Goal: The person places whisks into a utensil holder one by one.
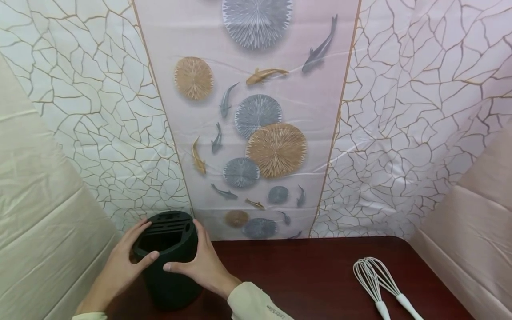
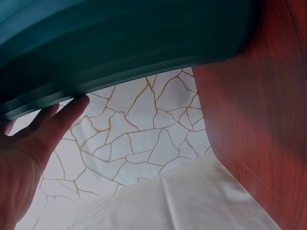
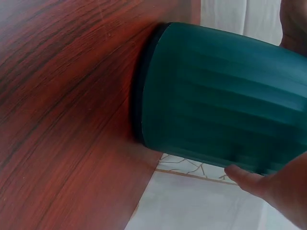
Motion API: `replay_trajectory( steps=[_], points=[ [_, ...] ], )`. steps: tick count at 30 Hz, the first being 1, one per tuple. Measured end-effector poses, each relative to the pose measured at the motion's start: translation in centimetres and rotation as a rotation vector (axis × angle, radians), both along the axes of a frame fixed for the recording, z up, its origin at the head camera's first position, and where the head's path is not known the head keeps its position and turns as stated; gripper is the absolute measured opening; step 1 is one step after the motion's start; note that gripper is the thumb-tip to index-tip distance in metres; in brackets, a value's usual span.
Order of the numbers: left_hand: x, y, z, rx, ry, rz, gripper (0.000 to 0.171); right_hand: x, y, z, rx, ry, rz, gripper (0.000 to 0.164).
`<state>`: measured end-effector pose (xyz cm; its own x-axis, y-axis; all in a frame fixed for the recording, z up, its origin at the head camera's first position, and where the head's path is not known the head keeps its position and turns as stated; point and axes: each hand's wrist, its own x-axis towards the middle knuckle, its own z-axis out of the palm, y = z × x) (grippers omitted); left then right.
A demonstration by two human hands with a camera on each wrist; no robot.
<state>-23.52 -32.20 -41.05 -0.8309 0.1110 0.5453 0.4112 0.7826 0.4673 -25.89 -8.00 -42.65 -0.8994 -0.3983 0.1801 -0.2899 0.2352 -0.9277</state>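
Observation:
A dark green round utensil holder point(image 1: 172, 280) with slots and a wide opening in its top stands upright at the table's left. My left hand point(image 1: 122, 262) holds its upper left side, fingers along the far rim and thumb at the near rim. On the other side, my right hand point(image 1: 208, 266) grips it below the rim, thumb across the front. The left wrist view has the holder's dark side point(image 2: 144, 48) overhead, with fingers of the left hand point(image 2: 29, 158) against it. In the right wrist view its base meets the table, and the right hand point(image 3: 283, 187) touches its ribbed wall point(image 3: 216, 96).
Two white whisks, one on the left point(image 1: 382, 309) and one on the right point(image 1: 408, 304), lie crossed at the wire ends on the dark red wooden table point(image 1: 296, 275). A patterned cloth point(image 1: 256, 195) hangs behind the table. Beige fabric point(image 1: 36, 200) closes off the left side.

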Motion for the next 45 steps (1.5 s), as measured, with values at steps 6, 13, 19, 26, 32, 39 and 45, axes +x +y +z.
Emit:
replay_trajectory(
  steps=[6, 13, 19, 26, 32, 39, 45],
  points=[
    [-0.2, 0.1, 0.2, 0.003, -0.026, -0.004, 0.077, -0.3, -0.8, -0.2, -0.013, 0.043, -0.001, 0.110],
    [-0.4, 0.5, 0.2, 0.012, -0.023, 0.002, 0.076, -0.7, -1.2, -0.3, -0.050, 0.120, -0.019, 0.105],
    [-0.4, 0.6, 0.1, 0.021, -0.008, 0.005, 0.075, -0.7, -1.1, 0.1, -0.067, 0.167, -0.063, 0.102],
    [0.4, 1.2, 0.4, 0.036, -0.035, 0.029, 0.074, -0.3, -0.7, 0.3, -0.033, 0.191, -0.047, 0.099],
    [0.7, 2.4, 0.6, 0.038, -0.065, 0.017, 0.074, 0.3, 0.6, 0.4, -0.043, 0.199, -0.053, 0.100],
    [0.8, 3.8, 0.7, 0.025, -0.097, 0.005, 0.077, 0.8, 2.0, 0.1, -0.065, 0.215, -0.073, 0.100],
    [0.9, 4.9, 0.5, -0.006, -0.092, -0.002, 0.079, 1.2, 3.0, -0.1, -0.077, 0.210, -0.089, 0.100]
  ],
)
